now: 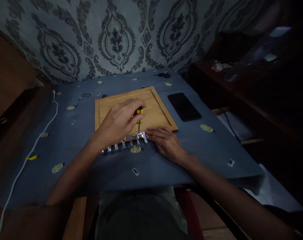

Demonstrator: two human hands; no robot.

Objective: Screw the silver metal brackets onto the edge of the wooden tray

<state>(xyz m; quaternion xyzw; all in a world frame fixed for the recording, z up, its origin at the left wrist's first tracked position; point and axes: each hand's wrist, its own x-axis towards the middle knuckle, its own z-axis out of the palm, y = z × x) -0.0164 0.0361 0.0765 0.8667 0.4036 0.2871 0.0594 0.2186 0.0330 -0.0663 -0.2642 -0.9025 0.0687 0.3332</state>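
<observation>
My left hand [120, 121] is closed around a screwdriver [139, 115] with a yellow and black handle, held upright. Its tip points down at a silver metal strip [127, 140] with several tabs, which lies along the front edge of a wooden tray [156, 110]. My right hand [166, 141] rests flat on the blue cloth [91, 166], fingers stretched out and pressing the strip's right end.
A black phone [184, 106] lies right of the tray. A white cable [28, 153] runs down the left side of the cloth. Small dark objects [163, 74] sit at the far edge by the patterned wall. A dark shelf [241, 76] stands to the right.
</observation>
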